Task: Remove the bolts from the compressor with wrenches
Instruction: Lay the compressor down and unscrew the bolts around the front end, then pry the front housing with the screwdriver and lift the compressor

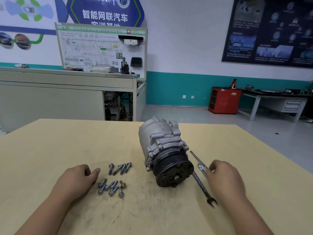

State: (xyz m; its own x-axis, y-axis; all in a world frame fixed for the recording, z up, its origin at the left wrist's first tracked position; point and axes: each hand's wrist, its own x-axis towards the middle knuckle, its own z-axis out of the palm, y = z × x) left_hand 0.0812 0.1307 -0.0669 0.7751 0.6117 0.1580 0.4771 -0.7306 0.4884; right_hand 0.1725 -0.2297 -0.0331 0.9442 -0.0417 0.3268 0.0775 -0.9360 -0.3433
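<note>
Find grey cast-metal compressor [166, 152] with black ribbed pulley lying on its side on pale yellow tabletop [67, 141], pulley end toward the camera.

Count roughly a dozen grey steel flanged loose bolts to the left of compressor, in two clusters: four [120, 168] close to it, the remainder [111, 187] further toward the camera. Judge these as already withdrawn.

Note small seated bolt heads [151, 156] along the front flange of compressor, plus centre nut [177, 178] on the pulley face. Judge removal well advanced, not finished.

Log two silver open-ended steel wrenches just right of compressor: long wrench [202, 187] lying free, short wrench [199, 162] partly under the fingers.

Log left hand [77, 178] left of the bolt clusters, loosely curled, resting on tabletop, holding nothing. Log right hand [223, 177] right of compressor, fingers curled down onto short wrench; cannot tell pinching from mere touching.
</note>
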